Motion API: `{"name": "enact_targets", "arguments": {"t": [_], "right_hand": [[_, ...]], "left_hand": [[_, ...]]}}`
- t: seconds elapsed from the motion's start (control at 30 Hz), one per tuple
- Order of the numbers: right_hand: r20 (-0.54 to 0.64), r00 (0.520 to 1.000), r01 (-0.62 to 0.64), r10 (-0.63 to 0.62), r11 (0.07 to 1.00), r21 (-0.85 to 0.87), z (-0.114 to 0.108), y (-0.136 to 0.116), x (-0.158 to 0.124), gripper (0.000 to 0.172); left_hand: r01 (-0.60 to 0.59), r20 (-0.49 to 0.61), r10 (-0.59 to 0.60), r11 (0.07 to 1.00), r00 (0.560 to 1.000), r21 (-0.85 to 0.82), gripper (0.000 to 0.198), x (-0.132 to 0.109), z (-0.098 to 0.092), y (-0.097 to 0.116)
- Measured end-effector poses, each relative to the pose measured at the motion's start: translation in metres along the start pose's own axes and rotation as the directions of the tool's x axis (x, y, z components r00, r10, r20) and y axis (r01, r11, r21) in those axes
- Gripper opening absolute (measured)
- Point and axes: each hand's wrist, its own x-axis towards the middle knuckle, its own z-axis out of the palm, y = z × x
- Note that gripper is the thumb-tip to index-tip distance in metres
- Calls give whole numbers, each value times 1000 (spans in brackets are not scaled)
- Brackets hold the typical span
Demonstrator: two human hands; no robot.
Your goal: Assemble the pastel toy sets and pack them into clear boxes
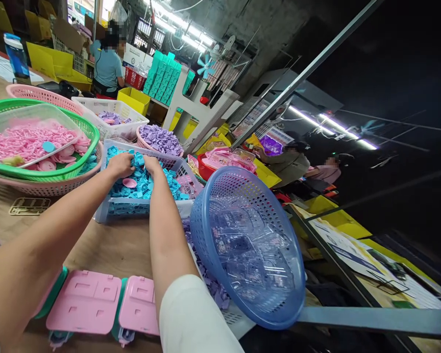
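Both my hands reach into a clear plastic bin (102, 212) heaped with small blue plastic pieces (147, 184). At the heap's far left, my left hand (120, 165) has its fingers curled down on some of the pieces. My right hand (153, 165) is just to its right, fingers bent inward against blue pieces; its fingertips are partly hidden. A round pink piece (130, 183) lies on the heap below my hands. Nearer me, pink lidded cases (86, 301) with teal sides stand in a row on the wooden table (110, 245).
Left is a green basket (91, 132) with pink parts. A tilted blue basket (202, 215) of clear plastic parts stands close to my right arm. Purple pieces (160, 139) fill a basket behind the bin. A metal bar (371, 321) crosses at right. Other people sit farther off.
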Motion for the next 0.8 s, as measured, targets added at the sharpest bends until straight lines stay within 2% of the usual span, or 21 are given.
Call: {"name": "enact_targets", "arguments": {"t": [0.2, 0.27, 0.33, 0.43, 0.53, 0.6, 0.67, 0.73, 0.8], "right_hand": [[-98, 986, -117, 134, 981, 157, -13, -19, -10, 49], [-161, 977, -99, 136, 970, 221, -24, -27, -22, 46], [-215, 974, -16, 72, 967, 253, -42, -35, -44, 42], [-254, 966, 100, -39, 967, 236, -75, -46, -92, 38], [-288, 952, 157, -100, 970, 184, -98, -54, -148, 28], [-305, 952, 83, -20, 977, 195, -100, -56, -181, 22], [-301, 944, -55, 136, 963, 263, -94, -53, -208, 23], [-279, 932, -133, 229, 936, 325, -86, -47, -231, 29], [-261, 935, -138, 239, 926, 353, -84, -41, -256, 32]], "left_hand": [[-65, -91, 59, 995, 994, -72, 32, -12, -13, 15], [-67, -117, 57, 994, 991, -90, 35, -17, -23, 22], [-73, -133, 57, 990, 990, -120, 34, -27, -37, 29], [-151, -126, 129, 970, 984, -192, 33, -59, -65, 47], [-211, -176, 176, 954, 969, -211, 37, -117, -86, 79], [-150, -191, 112, 968, 975, -199, 33, -159, -86, 104], [-74, -165, 41, 977, 985, -199, 27, -192, -75, 127], [-54, -138, 25, 976, 990, -210, 24, -211, -60, 139], [-93, -112, 70, 972, 991, -217, 24, -221, -49, 142]]}}
